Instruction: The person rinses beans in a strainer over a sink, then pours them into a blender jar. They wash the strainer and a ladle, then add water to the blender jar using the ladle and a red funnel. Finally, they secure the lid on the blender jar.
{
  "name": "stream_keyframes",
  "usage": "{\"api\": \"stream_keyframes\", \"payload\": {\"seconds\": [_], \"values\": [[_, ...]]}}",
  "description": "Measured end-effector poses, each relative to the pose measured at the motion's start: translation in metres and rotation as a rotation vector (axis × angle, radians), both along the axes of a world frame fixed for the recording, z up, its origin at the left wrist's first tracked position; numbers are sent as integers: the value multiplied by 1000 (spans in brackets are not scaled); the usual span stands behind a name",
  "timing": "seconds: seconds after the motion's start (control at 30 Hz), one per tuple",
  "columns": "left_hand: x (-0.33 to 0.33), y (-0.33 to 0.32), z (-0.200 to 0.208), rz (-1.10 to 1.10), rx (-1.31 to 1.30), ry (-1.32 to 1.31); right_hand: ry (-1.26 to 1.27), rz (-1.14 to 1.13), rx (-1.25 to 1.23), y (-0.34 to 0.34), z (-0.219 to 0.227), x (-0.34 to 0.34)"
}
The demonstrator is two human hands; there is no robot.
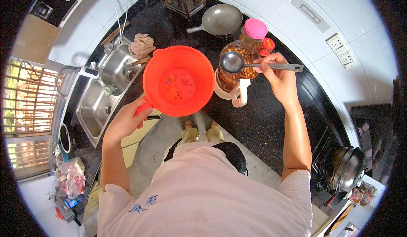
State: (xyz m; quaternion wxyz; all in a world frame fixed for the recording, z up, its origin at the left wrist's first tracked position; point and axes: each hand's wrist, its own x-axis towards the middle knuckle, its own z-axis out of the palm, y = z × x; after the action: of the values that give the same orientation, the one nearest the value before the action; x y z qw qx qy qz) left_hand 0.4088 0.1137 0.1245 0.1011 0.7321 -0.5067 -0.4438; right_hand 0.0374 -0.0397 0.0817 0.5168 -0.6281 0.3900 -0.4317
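My left hand (127, 120) is closed around the handle of a red plastic basin (199, 61), held up in front of me and tilted so its inside shows. A few small printed patterns mark its bottom. In my right hand (274, 73) is a grey ladle (232, 62), pinched by its handle, its bowl above a clear jug (223, 76) filled with brown nut-like pieces (248, 73). The jug has a white handle (240, 93) and stands on the black counter. Whether the ladle bowl touches the pieces, I cannot tell.
Behind the jug stand a jar with a pink lid (255, 28) and a small red-lidded jar (266, 45). A wok (221, 20) lies farther back. To the left is a double steel sink (94, 114) with a crumpled cloth (142, 46) beside it; at right, pots (341, 167) sit on the stove.
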Motion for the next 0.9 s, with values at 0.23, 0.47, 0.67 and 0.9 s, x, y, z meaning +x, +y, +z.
{"api": "stream_keyframes", "payload": {"seconds": [0.23,0.47,0.67,0.9], "values": [[2,-1,-4,1,-10,-10,-67,-27,8,-1,-5,0],[-2,-2,-1,22,-5,-43,-80,-35,20,0,-7,0],[-1,-3,-2,17,2,-32,-66,-34,9,-2,-9,-1],[2,-4,-5,12,-5,-10,-85,-39,24,-2,-9,-1]]}}
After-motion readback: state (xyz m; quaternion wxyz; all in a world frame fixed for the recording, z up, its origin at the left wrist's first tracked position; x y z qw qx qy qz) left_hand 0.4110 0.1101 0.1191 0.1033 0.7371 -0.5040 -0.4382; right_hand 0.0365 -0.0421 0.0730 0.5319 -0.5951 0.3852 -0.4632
